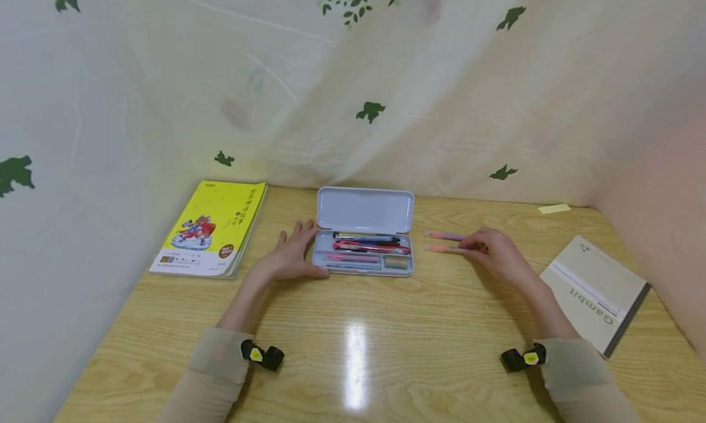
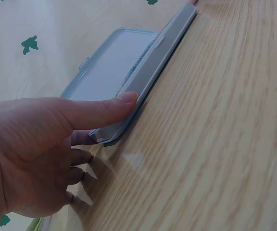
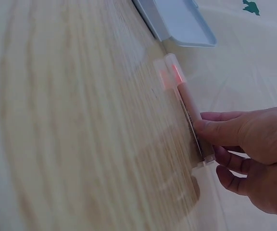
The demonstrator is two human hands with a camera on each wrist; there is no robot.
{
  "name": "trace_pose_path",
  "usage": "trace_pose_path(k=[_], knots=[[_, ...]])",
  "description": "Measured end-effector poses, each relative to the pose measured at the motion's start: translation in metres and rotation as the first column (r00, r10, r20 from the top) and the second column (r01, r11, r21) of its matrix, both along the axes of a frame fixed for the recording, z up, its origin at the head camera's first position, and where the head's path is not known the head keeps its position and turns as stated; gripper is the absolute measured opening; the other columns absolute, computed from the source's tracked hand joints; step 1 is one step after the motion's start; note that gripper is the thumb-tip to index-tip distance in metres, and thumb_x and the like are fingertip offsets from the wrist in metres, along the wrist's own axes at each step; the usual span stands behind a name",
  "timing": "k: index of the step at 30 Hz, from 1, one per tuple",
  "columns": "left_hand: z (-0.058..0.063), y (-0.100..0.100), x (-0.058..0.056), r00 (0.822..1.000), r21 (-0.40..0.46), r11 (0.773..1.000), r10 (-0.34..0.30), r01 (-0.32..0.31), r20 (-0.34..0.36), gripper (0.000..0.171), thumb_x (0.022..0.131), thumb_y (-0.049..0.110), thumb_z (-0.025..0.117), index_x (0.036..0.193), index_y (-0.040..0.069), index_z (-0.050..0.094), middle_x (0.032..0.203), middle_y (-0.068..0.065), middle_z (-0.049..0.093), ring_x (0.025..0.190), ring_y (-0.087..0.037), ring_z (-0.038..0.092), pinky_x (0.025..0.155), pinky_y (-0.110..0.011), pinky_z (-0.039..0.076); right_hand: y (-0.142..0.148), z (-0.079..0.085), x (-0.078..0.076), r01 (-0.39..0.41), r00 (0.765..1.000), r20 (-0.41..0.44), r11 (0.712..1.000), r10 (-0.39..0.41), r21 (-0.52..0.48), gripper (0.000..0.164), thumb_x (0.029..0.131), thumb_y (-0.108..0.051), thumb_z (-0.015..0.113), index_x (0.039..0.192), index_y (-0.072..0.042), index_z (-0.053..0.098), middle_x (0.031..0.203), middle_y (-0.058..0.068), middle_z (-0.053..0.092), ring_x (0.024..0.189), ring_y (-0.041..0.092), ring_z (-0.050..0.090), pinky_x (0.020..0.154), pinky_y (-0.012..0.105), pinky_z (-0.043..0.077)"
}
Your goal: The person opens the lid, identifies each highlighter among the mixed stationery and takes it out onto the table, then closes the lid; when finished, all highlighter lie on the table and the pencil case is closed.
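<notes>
A pale blue pencil case lies on the table with its lid raised. In it are several pens, a purple capped pen and a tan block in the right compartment. My left hand touches the case's left end, thumb along the front wall and fingers spread at the side. To the right of the case, my right hand pinches an orange highlighter with a clear cap between thumb and fingers. A purple highlighter lies just behind it.
A yellow book lies at the left. At the right a grey-beige notebook lies partly under my right forearm. A pale yellow strip is stuck near the table's back edge, before a hanging curtain with green bird shapes.
</notes>
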State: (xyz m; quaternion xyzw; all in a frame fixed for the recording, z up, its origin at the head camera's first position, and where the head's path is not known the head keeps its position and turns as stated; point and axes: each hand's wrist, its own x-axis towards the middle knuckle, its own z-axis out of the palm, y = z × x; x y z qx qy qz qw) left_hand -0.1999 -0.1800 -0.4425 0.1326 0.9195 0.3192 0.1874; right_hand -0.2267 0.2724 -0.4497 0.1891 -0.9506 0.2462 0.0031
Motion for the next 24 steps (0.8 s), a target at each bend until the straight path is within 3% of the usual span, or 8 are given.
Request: trace_pose_path(k=[24], knots=[[0.0006,0.0000,-0.0005,1.000,-0.011,1.000,-0.003,0.003,0.000,0.104,0.084,0.040,0.083,0.163,0.005,0.024,0.173,-0.023,0.004,0.161,-0.044,-0.008,0.126,-0.068,-0.009,-0.0011,0.0018,0.0013,-0.006,1.000,0.013,1.000,0.006,0.002,0.008,0.091,-0.008,0.076,0.099,-0.007,0.080,0.093,0.008,0.071,0.085,0.019,0.062,0.072,0.029,0.049]])
